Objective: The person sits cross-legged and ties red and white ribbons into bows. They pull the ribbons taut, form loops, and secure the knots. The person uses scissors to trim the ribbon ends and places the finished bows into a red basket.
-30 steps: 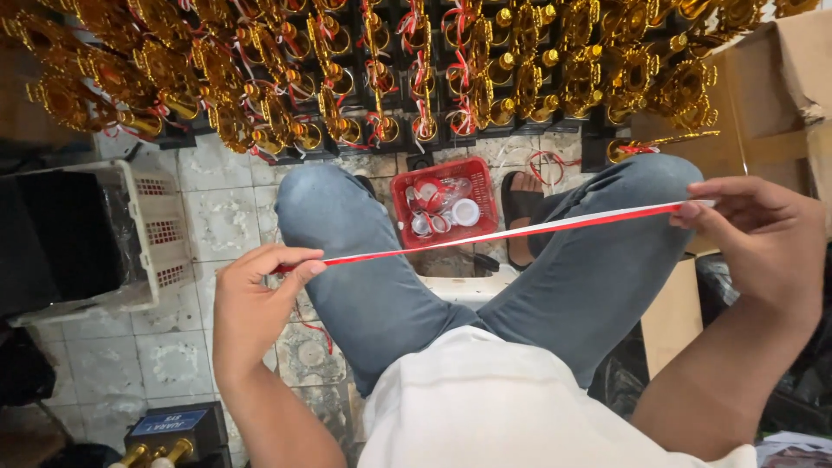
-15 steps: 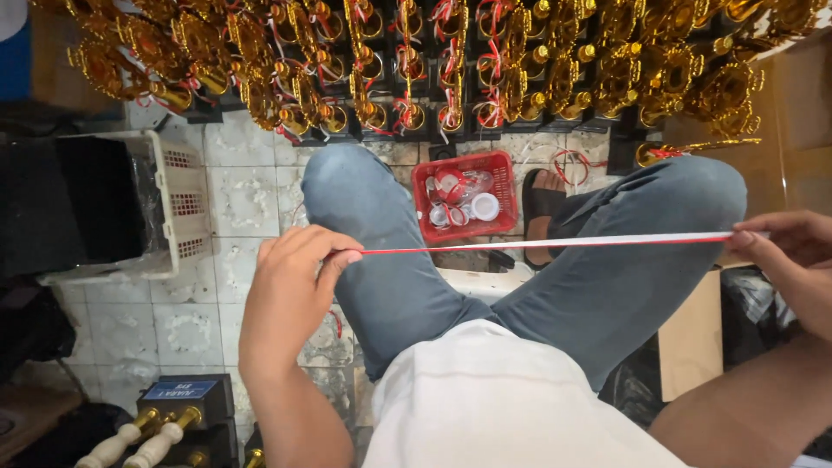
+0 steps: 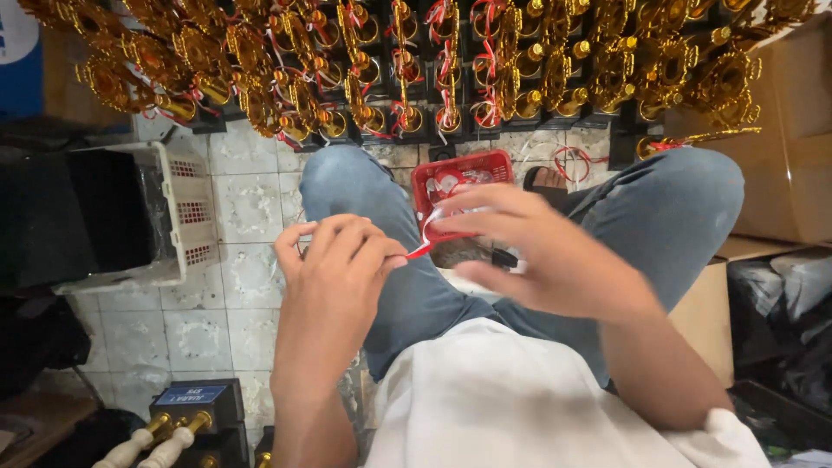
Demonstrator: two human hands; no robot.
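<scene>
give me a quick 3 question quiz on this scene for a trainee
1. True or false: both hands are on the red and white ribbon.
2. Which container sits on the floor between the person's knees? A) red basket B) blue bucket C) glass jar
3. Fill in: the rows of gold trophies stand on ____ bases.

Key
1. True: the left hand pinches one end and the right hand holds the ribbon close beside it.
2. A, the red basket.
3. Black.
</scene>
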